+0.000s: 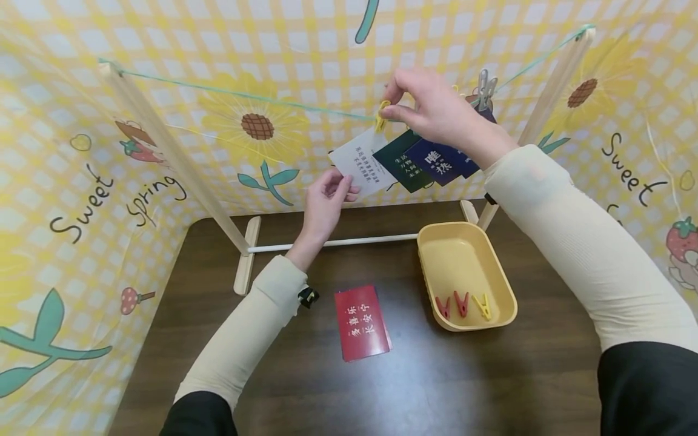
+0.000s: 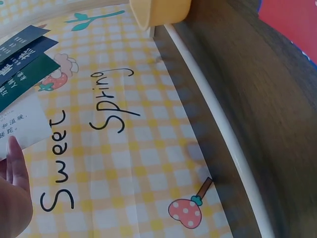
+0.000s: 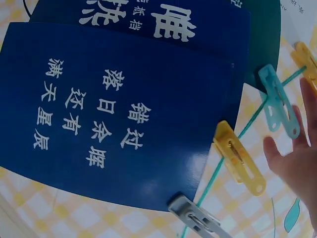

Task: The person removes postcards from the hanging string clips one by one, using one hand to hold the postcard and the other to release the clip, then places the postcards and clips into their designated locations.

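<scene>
Near the middle of a green string [image 1: 245, 95], my right hand [image 1: 436, 112] pinches a yellow clothespin [image 1: 380, 121] at the top of a white printed card [image 1: 362, 160]. My left hand [image 1: 324, 203] holds the lower edge of that card between thumb and fingers. To its right hang a dark green card [image 1: 402, 162] and overlapping dark blue cards [image 1: 436, 162]. In the right wrist view, a teal clothespin [image 3: 278, 101], another yellow clothespin [image 3: 238, 157] and a grey clothespin [image 3: 195, 215] sit along the string beside these cards. My right forearm partly hides the blue cards in the head view.
Wooden posts [image 1: 174, 157] carry the string, joined low down by a white rod [image 1: 371, 241]. A yellow tray [image 1: 463, 242] on the brown table [image 1: 262, 375] contains red and yellow clothespins [image 1: 461, 304]. Left of it lies a stack of red-topped cards [image 1: 362, 324]. Checked cloth [image 1: 327, 54] hangs behind.
</scene>
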A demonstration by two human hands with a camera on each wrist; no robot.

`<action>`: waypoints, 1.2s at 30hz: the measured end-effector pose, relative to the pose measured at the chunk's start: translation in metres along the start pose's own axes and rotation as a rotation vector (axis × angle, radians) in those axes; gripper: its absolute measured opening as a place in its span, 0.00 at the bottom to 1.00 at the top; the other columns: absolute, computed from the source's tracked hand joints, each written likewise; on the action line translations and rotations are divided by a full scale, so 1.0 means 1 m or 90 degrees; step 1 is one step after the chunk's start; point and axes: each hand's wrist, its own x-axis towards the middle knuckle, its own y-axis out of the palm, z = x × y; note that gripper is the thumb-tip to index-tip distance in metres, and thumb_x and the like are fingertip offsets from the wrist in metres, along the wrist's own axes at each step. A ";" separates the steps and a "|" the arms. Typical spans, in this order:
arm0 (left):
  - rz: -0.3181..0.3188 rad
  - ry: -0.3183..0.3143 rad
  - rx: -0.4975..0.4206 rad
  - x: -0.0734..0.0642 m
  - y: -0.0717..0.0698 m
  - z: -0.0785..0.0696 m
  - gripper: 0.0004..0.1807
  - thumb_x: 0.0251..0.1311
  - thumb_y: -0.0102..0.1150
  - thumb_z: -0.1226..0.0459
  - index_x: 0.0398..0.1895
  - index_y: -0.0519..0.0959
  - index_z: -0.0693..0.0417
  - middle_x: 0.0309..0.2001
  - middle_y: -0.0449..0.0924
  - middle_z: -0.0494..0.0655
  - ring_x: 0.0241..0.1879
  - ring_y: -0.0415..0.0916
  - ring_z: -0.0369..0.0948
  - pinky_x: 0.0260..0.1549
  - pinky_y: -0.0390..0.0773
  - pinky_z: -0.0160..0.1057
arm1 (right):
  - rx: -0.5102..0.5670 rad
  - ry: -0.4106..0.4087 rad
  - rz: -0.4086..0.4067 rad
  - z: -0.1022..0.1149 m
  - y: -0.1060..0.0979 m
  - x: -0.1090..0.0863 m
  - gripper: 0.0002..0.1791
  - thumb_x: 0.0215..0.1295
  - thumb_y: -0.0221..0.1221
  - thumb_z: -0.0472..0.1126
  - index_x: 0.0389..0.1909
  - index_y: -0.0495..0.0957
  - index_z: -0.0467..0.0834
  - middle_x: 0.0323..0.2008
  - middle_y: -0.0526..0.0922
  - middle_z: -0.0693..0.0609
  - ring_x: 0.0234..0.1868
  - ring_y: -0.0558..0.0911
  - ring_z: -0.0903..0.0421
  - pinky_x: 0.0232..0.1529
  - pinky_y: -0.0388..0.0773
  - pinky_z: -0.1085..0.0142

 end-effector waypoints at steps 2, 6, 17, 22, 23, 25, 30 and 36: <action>-0.001 -0.003 0.015 -0.001 -0.003 0.002 0.11 0.74 0.59 0.69 0.49 0.79 0.73 0.45 0.84 0.67 0.35 0.85 0.37 0.37 0.89 0.36 | -0.013 -0.018 -0.023 0.000 0.000 0.000 0.09 0.73 0.64 0.35 0.43 0.76 0.32 0.42 0.84 0.38 0.51 0.80 0.41 0.58 0.74 0.49; -0.012 -0.013 0.044 -0.004 -0.010 0.008 0.10 0.74 0.59 0.70 0.48 0.79 0.74 0.43 0.85 0.68 0.36 0.86 0.46 0.37 0.89 0.39 | -0.037 -0.029 -0.060 0.003 0.000 0.000 0.09 0.72 0.65 0.37 0.43 0.78 0.34 0.41 0.85 0.41 0.53 0.79 0.42 0.62 0.69 0.51; -0.021 -0.075 0.088 -0.038 -0.039 0.023 0.10 0.73 0.60 0.70 0.44 0.78 0.74 0.34 0.83 0.71 0.27 0.83 0.39 0.32 0.89 0.37 | -0.068 -0.068 -0.181 0.007 0.001 -0.003 0.13 0.70 0.66 0.41 0.37 0.79 0.33 0.40 0.85 0.39 0.54 0.77 0.40 0.61 0.65 0.57; 0.004 -0.147 0.096 -0.067 -0.051 0.023 0.09 0.73 0.59 0.71 0.47 0.78 0.71 0.33 0.83 0.68 0.24 0.82 0.35 0.29 0.88 0.34 | -0.062 -0.114 -0.236 0.016 0.000 -0.018 0.14 0.70 0.67 0.40 0.36 0.77 0.32 0.40 0.85 0.37 0.54 0.78 0.38 0.62 0.68 0.57; 0.015 -0.168 0.105 -0.074 -0.054 0.022 0.09 0.73 0.60 0.71 0.48 0.78 0.71 0.34 0.84 0.67 0.24 0.81 0.36 0.28 0.87 0.34 | -0.065 -0.125 -0.239 0.018 0.000 -0.023 0.14 0.70 0.67 0.40 0.36 0.77 0.32 0.40 0.85 0.37 0.52 0.78 0.38 0.60 0.69 0.56; 0.042 -0.213 0.115 -0.089 -0.058 0.022 0.10 0.72 0.60 0.71 0.51 0.78 0.70 0.35 0.84 0.64 0.23 0.80 0.37 0.27 0.86 0.34 | -0.068 -0.143 -0.240 0.021 0.002 -0.036 0.12 0.69 0.68 0.39 0.36 0.78 0.33 0.39 0.85 0.37 0.49 0.78 0.37 0.58 0.70 0.56; 0.109 -0.318 0.123 -0.130 -0.066 0.025 0.12 0.71 0.61 0.71 0.52 0.77 0.71 0.34 0.86 0.59 0.24 0.81 0.39 0.28 0.86 0.34 | -0.056 -0.140 -0.212 0.017 0.016 -0.078 0.09 0.63 0.72 0.34 0.37 0.82 0.34 0.36 0.87 0.40 0.43 0.79 0.41 0.48 0.68 0.57; 0.154 -0.377 0.147 -0.166 -0.063 0.040 0.10 0.72 0.61 0.69 0.48 0.78 0.71 0.27 0.84 0.53 0.22 0.81 0.40 0.28 0.88 0.40 | -0.068 -0.086 -0.156 0.002 0.034 -0.131 0.11 0.58 0.74 0.30 0.36 0.81 0.35 0.34 0.86 0.40 0.38 0.78 0.43 0.39 0.67 0.56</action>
